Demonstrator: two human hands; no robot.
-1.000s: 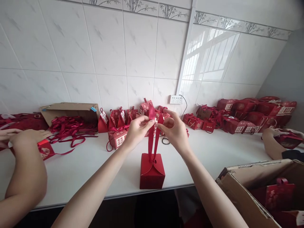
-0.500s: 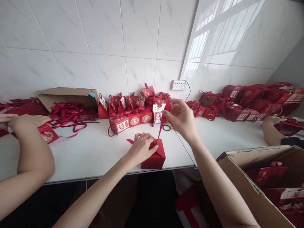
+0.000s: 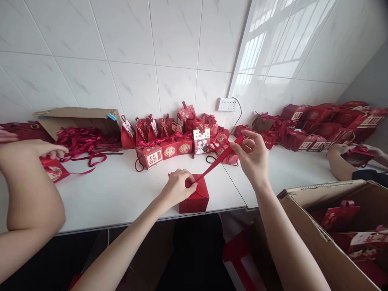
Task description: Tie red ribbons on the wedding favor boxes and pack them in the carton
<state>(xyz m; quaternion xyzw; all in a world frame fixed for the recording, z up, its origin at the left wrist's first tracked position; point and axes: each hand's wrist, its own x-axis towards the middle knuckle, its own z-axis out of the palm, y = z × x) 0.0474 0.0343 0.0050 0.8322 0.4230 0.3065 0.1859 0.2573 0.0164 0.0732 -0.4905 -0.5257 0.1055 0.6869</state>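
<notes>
The red box (image 3: pixel 195 205) sits at the front edge of the white table (image 3: pixel 151 196), and just over its top the left hand (image 3: pixel 179 186) has come down, where a second ago both hands held two ribbon ends high above it. Its fingers are bunched with the thumb close in; whether they pinch the ribbon or only press the lid, I cannot tell. The right hand (image 3: pixel 254 155) has swung out to the right of the box and beyond it, thumb and forefinger narrowed on one end of the ribbon (image 3: pixel 214 163), which now slants up in a straight line instead of rising steeply; I take this as the work having moved from gathering both ends to drawing out one. The ribbon is flat, supple and faintly glossy; the box is plain, matte card with crisp edges and a curved overlapping flap. Farther back from the red box, to its left, stands a squat box (image 3: pixel 153 157) with a pale printed label, and almost straight behind, an upright box (image 3: pixel 201 141) showing a cartoon couple. Farthest beyond the red box, the wall (image 3: pixel 176 40) is smooth glazed tile, thinly veined in grey.
</notes>
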